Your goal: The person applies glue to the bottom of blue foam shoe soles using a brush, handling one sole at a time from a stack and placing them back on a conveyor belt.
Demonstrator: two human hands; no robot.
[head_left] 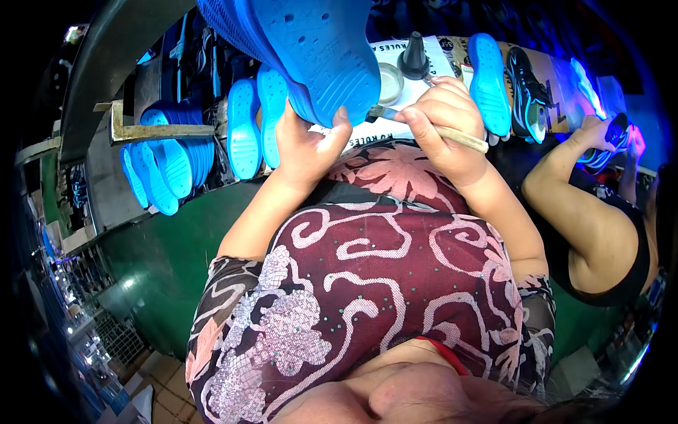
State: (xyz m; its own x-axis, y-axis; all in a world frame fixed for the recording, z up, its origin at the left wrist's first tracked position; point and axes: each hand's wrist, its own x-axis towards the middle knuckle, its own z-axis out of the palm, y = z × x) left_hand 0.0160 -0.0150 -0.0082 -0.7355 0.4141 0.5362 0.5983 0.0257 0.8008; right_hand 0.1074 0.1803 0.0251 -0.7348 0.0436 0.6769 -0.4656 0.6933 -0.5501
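One bright blue sole (pixel 318 63), grooved, perforated, hands (pixel 311 145) (pixel 452 116) closed around it at left, a brush (pixel 462 138) at right

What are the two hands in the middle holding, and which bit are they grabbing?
The left hand holds a blue shoe sole by its near end. The right hand holds a brush by its wooden handle.

- left hand (pixel 307 143): gripping, thumb up, other fingers mostly hidden
- right hand (pixel 452 134): curled in grip, thumb pointing up-left
- forearms (pixel 268 208): both angled inward
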